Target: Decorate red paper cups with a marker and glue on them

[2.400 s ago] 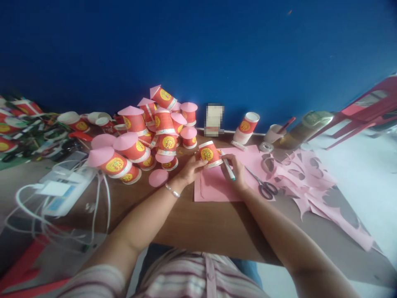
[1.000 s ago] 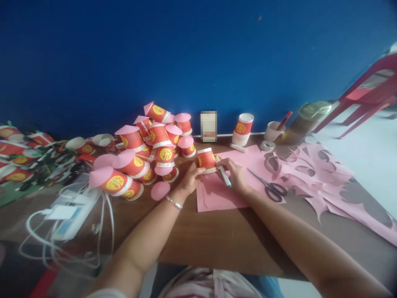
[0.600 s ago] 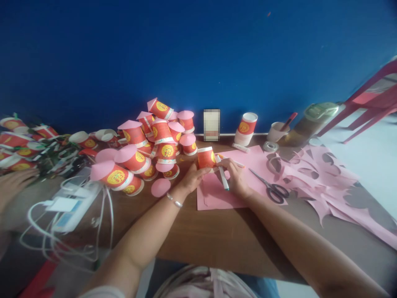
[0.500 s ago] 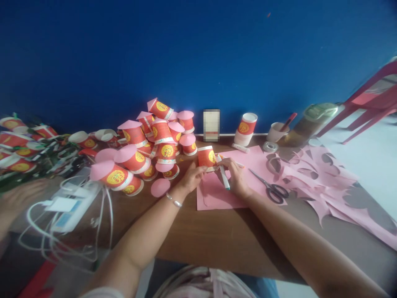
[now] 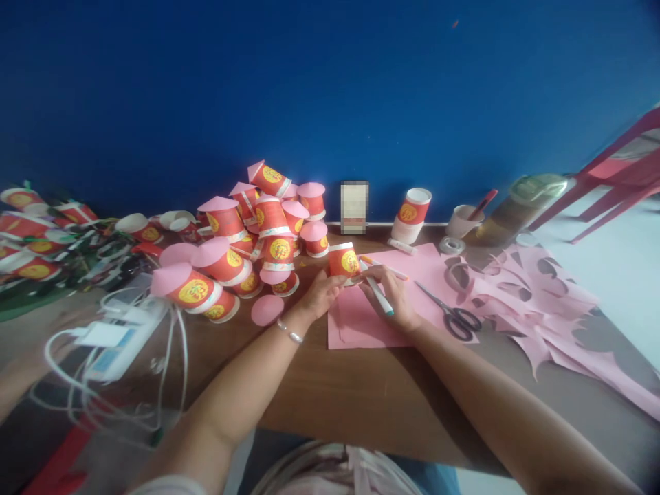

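Over the pink paper (image 5: 371, 323), my left hand (image 5: 324, 294) grips a red paper cup (image 5: 342, 261) with a yellow emblem, its fingers closed at the cup's lower side. My right hand (image 5: 389, 295) is closed round a white marker pen (image 5: 379, 295) with a teal end, and the pen's other end is up against the cup's rim. An orange-tipped marker (image 5: 390, 269) lies on the paper just beyond the right hand. Scissors (image 5: 454, 315) with dark handles rest to the right of that hand.
Several red cups with pink cone tops (image 5: 271, 220) are piled at left. A power strip (image 5: 118, 344) with white cables lies nearer. Stacked cups (image 5: 411, 213), a tape roll (image 5: 452, 245) and pink paper scraps (image 5: 520, 289) sit at right. Another person's blurred hand (image 5: 46, 350) is far left.
The marker in my right hand has tilted, its teal end swinging to the right. My left hand keeps its hold on the cup. The other person's hand has moved slightly.
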### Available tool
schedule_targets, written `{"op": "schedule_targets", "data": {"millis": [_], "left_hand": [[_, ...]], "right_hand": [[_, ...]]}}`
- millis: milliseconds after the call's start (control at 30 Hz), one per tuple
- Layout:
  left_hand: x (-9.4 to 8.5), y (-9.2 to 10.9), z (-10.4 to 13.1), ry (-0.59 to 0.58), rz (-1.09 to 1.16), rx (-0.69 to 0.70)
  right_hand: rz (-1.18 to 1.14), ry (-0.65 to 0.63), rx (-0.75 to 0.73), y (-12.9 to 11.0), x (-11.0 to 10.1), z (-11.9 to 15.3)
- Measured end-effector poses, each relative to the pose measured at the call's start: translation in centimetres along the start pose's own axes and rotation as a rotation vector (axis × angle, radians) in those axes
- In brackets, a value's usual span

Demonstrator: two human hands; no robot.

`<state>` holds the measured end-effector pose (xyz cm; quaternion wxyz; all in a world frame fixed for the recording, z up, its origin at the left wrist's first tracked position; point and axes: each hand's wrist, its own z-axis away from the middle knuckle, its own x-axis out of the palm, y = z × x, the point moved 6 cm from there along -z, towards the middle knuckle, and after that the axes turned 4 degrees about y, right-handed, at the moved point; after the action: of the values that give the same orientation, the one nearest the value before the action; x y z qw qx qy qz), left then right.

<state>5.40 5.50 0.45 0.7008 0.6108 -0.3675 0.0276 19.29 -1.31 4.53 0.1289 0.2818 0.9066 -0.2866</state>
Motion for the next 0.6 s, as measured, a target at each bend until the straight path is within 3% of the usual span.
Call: {"op": "schedule_targets", "data": {"millis": [167,400,600], "left_hand": [[0.1,-0.1,-0.2,0.051,0.018,-0.064],[-0.2,-0.3,-0.2,0.036,0.026,-0.063],[0.8,0.3,-0.3,-0.042,-0.034,-0.013]], "right_hand": [[0.026,0.027,0.01,-0.1,-0.3,0.2],[0.058,0.006,-0.126,-1.4,-0.5,-0.2],[0.071,0.066,0.087,-0.6,-1.4,-1.0]]}}
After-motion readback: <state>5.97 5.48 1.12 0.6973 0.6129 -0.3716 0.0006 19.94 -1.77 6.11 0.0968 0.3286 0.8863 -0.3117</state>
